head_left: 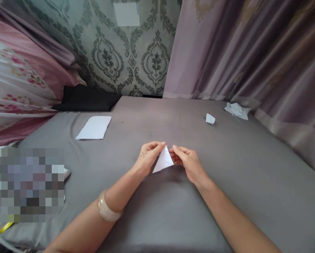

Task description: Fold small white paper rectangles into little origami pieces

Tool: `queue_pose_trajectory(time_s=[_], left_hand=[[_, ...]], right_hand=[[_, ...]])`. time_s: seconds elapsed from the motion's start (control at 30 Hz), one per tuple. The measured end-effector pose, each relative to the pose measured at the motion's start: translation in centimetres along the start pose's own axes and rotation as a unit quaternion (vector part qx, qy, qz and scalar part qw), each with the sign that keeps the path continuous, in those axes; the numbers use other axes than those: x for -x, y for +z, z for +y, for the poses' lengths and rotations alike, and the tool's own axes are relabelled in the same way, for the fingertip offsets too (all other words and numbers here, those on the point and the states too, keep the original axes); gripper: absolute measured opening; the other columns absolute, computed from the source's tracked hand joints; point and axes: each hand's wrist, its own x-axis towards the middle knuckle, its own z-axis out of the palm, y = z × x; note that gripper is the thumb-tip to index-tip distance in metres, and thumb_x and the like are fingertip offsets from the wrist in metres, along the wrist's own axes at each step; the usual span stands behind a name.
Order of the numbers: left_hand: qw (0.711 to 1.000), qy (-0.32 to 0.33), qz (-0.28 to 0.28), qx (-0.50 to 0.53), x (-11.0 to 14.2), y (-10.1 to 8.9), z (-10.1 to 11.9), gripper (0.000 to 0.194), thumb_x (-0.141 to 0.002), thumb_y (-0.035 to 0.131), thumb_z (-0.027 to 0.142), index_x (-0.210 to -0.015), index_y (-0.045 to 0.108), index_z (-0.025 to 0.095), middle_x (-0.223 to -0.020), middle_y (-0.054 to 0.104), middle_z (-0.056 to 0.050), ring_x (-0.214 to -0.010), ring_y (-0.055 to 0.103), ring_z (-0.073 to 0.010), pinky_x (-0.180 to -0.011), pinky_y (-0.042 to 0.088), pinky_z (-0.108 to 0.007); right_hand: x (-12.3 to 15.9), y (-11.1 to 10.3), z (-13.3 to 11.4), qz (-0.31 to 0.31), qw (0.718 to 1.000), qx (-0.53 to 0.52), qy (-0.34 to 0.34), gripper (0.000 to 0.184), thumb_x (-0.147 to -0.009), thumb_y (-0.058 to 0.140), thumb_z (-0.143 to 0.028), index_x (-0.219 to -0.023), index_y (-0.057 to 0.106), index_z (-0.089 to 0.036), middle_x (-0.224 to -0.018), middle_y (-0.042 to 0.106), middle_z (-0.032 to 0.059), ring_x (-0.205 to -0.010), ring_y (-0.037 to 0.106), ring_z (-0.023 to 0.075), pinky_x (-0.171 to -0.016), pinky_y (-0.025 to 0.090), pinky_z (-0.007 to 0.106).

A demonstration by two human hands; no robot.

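Note:
Between my hands is a white sheet of paper folded into a triangle [163,162], its tip pointing away from me and crease lines showing on its face. My left hand [149,156] pinches it near the tip, thumb on top. At the paper's right edge, my right hand [187,160] has its thumb and fingers curled close together, the fingers partly behind the paper. Whether the right fingertips grip the edge or only touch it is hard to see. A pale bangle [107,208] circles my left wrist.
A stack of white paper [94,127] lies to the left on the grey sheet [152,112]. A small folded white paper piece [210,119] and crumpled papers [237,110] lie at the back right. Black cloth [89,98] rests at the back left. Curtains [225,49] hang along the right.

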Motion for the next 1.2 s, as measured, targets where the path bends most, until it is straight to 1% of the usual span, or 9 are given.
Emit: queue_pose_trajectory(time_s=[0.1,0.23,0.33,0.47,0.53,0.73,0.93,1.07,1.2], left_hand=[[1.000,0.011,-0.001,-0.013,0.2,0.4,-0.1,0.034,-0.065,0.075,0.045,-0.068,0.063,0.013,-0.057,0.058,0.001,-0.047,0.049,-0.0080,-0.048,0.036,-0.022],[1.000,0.017,0.010,-0.011,0.3,0.7,-0.3,0.033,-0.064,0.076,0.044,-0.068,0.064,0.013,-0.057,0.060,0.001,-0.047,0.050,-0.0085,-0.047,0.037,-0.022],[1.000,0.018,0.014,-0.021,0.3,0.7,-0.3,0.032,-0.065,0.076,0.043,-0.068,0.065,0.013,-0.058,0.061,0.001,-0.048,0.050,-0.0081,-0.048,0.036,-0.021],[0.999,0.029,-0.019,-0.041,0.1,0.4,-0.3,0.029,-0.065,0.076,0.040,-0.070,0.068,0.013,-0.066,0.066,-0.002,-0.058,0.056,-0.0104,-0.057,0.041,-0.022],[0.998,0.038,-0.028,-0.042,-0.1,0.4,-0.4,0.027,-0.064,0.077,0.039,-0.069,0.067,0.013,-0.066,0.066,-0.002,-0.058,0.055,-0.0101,-0.058,0.041,-0.022],[0.996,0.075,0.015,-0.037,0.0,0.7,-0.5,0.025,-0.064,0.077,0.036,-0.065,0.065,0.014,-0.059,0.061,0.001,-0.054,0.049,-0.0074,-0.054,0.037,-0.021],[0.997,0.060,-0.019,-0.051,-0.1,0.5,-0.3,0.024,-0.063,0.077,0.034,-0.072,0.068,0.014,-0.068,0.065,-0.002,-0.062,0.055,-0.0103,-0.061,0.041,-0.023],[0.996,0.080,0.019,-0.043,-0.1,0.7,-0.4,0.023,-0.064,0.076,0.033,-0.070,0.066,0.014,-0.066,0.063,0.000,-0.060,0.053,-0.0094,-0.061,0.040,-0.022],[0.996,0.073,0.038,-0.031,0.0,1.0,-0.5,0.022,-0.064,0.076,0.032,-0.069,0.064,0.014,-0.065,0.061,0.001,-0.059,0.051,-0.0090,-0.060,0.039,-0.022]], right_hand=[[0.1,0.2,0.2,-0.032,0.999,-0.037,0.002,0.036,-0.073,0.066,-0.051,-0.075,0.070,-0.015,-0.065,0.064,0.0027,-0.060,0.057,0.0133,-0.060,0.043,0.027],[0.1,0.4,0.5,-0.030,0.999,-0.027,-0.017,0.032,-0.070,0.069,-0.047,-0.079,0.071,-0.016,-0.064,0.063,0.0004,-0.059,0.054,0.0119,-0.059,0.042,0.026],[-0.1,0.2,0.5,-0.010,0.999,0.025,-0.041,0.030,-0.071,0.068,-0.044,-0.077,0.069,-0.015,-0.066,0.064,0.0010,-0.059,0.053,0.0119,-0.059,0.041,0.026],[-0.1,-0.2,0.4,-0.007,0.989,0.119,-0.090,0.028,-0.075,0.064,-0.042,-0.076,0.068,-0.015,-0.068,0.064,0.0024,-0.061,0.053,0.0129,-0.060,0.041,0.027],[-0.1,-0.3,0.3,-0.014,0.985,0.135,-0.102,0.027,-0.076,0.062,-0.041,-0.077,0.068,-0.015,-0.069,0.065,0.0028,-0.062,0.054,0.0133,-0.061,0.042,0.027],[-0.2,-0.3,0.2,-0.026,0.992,0.095,-0.074,0.025,-0.074,0.064,-0.039,-0.077,0.067,-0.015,-0.068,0.065,0.0024,-0.061,0.055,0.0130,-0.060,0.043,0.027],[-0.7,-0.7,0.7,-0.014,0.996,0.066,-0.065,0.028,-0.072,0.067,-0.042,-0.078,0.067,-0.015,-0.069,0.064,0.0020,-0.061,0.055,0.0126,-0.060,0.042,0.027],[-0.8,-0.2,1.0,-0.018,0.998,0.032,-0.059,0.028,-0.072,0.066,-0.044,-0.076,0.066,-0.016,-0.068,0.064,0.0008,-0.061,0.054,0.0120,-0.061,0.041,0.027],[-1.0,0.1,0.9,-0.011,0.997,0.030,-0.065,0.026,-0.069,0.069,-0.042,-0.072,0.067,-0.016,-0.064,0.062,-0.0007,-0.058,0.053,0.0118,-0.059,0.040,0.027]])
